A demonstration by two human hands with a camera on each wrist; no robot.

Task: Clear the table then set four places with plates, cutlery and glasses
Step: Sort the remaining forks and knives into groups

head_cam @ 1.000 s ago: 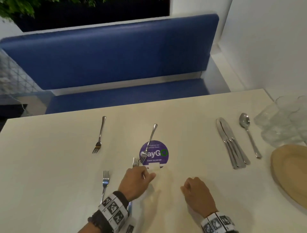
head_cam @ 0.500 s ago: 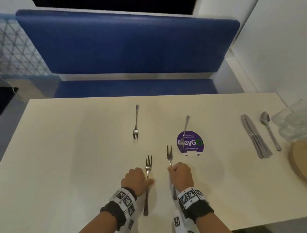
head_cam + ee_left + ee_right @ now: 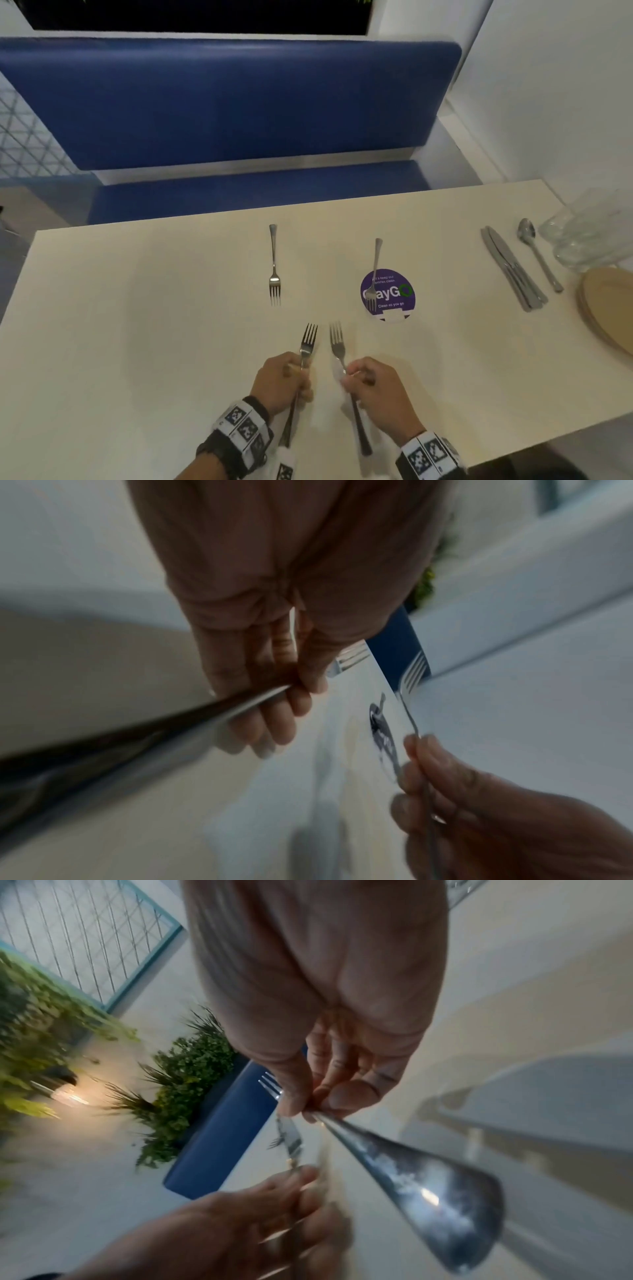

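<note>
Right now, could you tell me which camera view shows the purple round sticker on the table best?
The head view: the purple sticker is seen whole from above, its print partly legible, with a fork lying across its left side. The left wrist view shows it only as a thin, blurred dark sliver. I cannot find it in the right wrist view.

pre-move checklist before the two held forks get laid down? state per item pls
1. Left hand grips its fork by the handle: ok.
2. Right hand grips its fork: ok.
3. The held forks' tines apart, not tangled: ok.
4. Far forks placed: one lies over the purple sticker, cannot tell if intended.
5. Knives and spoon distributed: not ok, grouped at the right.
6. Plates and glasses set out: not ok, still stacked at the right edge.
</note>
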